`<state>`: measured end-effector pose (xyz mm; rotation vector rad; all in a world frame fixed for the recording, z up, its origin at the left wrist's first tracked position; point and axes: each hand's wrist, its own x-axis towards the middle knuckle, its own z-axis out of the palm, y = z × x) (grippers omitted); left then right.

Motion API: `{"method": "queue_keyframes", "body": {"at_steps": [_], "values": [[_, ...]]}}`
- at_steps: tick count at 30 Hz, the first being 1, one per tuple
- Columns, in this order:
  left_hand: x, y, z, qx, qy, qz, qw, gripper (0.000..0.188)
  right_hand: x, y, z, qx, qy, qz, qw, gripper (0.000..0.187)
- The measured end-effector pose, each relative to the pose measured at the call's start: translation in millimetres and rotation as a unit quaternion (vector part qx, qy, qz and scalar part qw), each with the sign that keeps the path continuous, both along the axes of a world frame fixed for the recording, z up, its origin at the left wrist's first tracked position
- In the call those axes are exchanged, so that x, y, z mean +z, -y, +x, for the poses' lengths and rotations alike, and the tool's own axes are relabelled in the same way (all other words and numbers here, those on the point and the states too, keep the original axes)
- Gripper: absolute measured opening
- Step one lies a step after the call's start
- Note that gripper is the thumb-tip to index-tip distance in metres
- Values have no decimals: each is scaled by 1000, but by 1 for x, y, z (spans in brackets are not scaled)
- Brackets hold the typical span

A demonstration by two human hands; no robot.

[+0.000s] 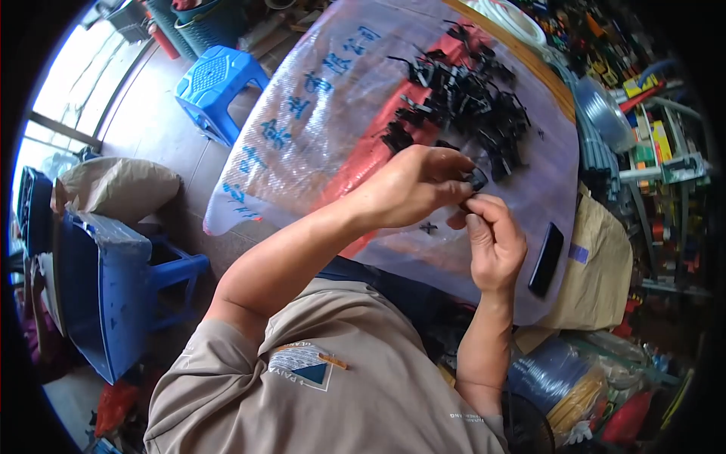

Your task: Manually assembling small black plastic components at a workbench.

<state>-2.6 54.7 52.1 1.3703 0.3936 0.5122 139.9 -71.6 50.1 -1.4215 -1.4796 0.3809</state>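
Above the near part of the covered table, my left hand (423,185) pinches a small black part (476,179) between thumb and fingers. My right hand (495,238) meets it from the right, its fingertips closed at the part's lower end. Fingers cover much of the piece, so its exact kind cannot be made out. Beyond my hands lies a loose pile of black parts (473,102), some with thin strips or prongs sticking out. A few tiny black bits (429,227) rest on the plastic just below my left hand.
Clear plastic sheeting (280,163) with blue writing and a red band covers the table. A dark phone (546,259) lies at the right edge, beside brown paper sacking (597,265). A blue stool (219,87) stands left; shelves with tubing coils (605,113) are on the right.
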Motion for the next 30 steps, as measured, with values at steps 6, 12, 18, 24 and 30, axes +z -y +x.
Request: {"method": "queue_keyframes", "body": {"at_steps": [6,12,18,24,30], "values": [[-6,22,12,-63,23,79,995,35,-8,19,27,-25,-266,-79,960,14],[-29,36,17,-52,33,282,957,27,-6,40,42,65,-201,-224,951,13],[-35,52,13,-85,-54,243,965,34,-10,50,39,76,-144,-250,955,10],[-23,52,15,-36,-87,233,968,32,-8,41,31,28,-64,-180,981,10],[-37,48,18,-23,-17,222,975,40,-4,35,30,1,-59,-170,984,10]]}}
